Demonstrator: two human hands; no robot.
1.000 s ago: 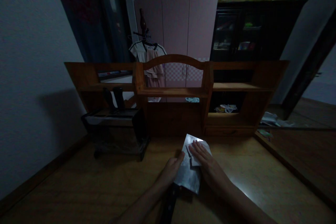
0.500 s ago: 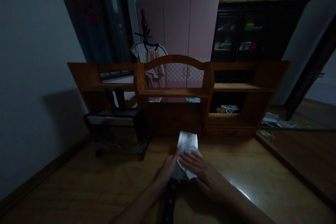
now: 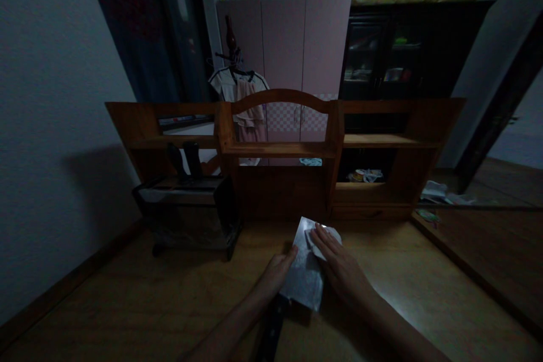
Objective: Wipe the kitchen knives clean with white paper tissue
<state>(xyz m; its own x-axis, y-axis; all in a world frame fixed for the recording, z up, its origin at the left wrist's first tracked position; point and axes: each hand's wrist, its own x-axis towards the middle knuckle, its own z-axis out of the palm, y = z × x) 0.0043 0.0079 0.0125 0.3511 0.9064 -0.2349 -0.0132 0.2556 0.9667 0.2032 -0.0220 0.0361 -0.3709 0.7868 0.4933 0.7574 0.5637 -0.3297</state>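
A broad steel cleaver lies over the wooden desk, blade pointing away from me, dark handle toward me. My left hand is closed round the top of the handle, with a finger up along the blade's left edge. My right hand lies flat, fingers together, pressing a folded white tissue onto the far right part of the blade.
A wooden shelf unit stands across the back of the desk. A dark knife rack with two handles sits at the left. Papers lie at the right; a pink wardrobe and dark cabinet stand behind.
The blade has swung back to a slant after standing straight. My right hand and the tissue have slid from near the handle up toward the blade's far end.
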